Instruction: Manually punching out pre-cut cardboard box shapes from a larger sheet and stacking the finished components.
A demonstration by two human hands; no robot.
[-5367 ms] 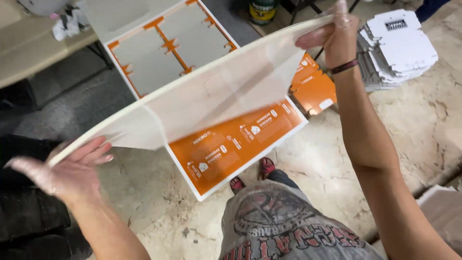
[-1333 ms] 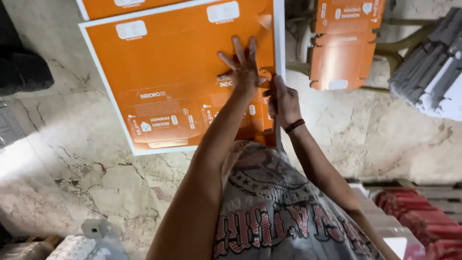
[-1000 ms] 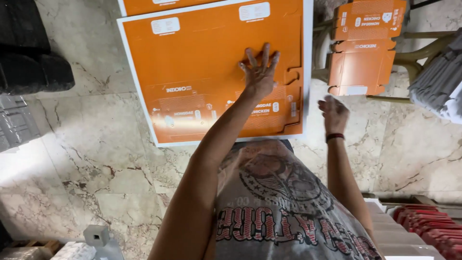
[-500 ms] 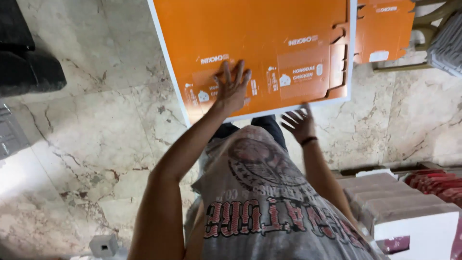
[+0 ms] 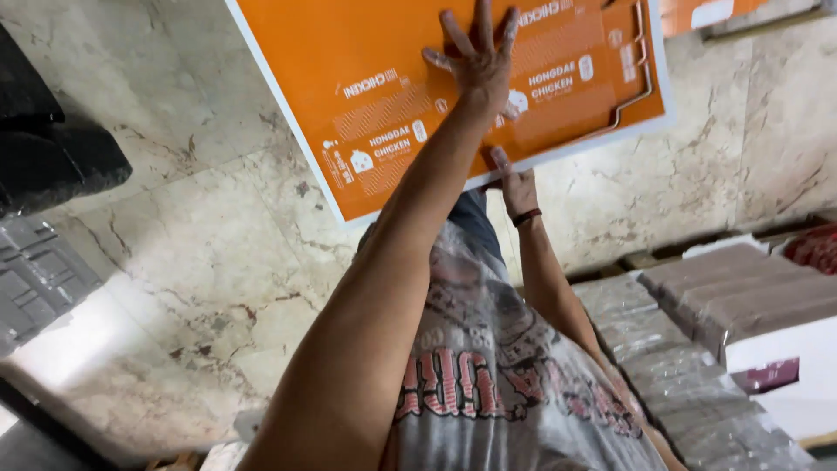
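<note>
Orange die-cut carton sheet (image 5: 418,78) lies flat on the marble floor (image 5: 209,262) ahead of me, my left hand (image 5: 478,61) splayed flat on it, my right hand (image 5: 514,181) pinching its near edge.

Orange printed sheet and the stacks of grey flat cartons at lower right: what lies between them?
In the head view, only bare marble floor separates the orange sheet from the grey carton stacks.

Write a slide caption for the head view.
Left hand pressed flat on an orange printed cardboard sheet lying on the marble floor; right hand grips its near edge.
</note>
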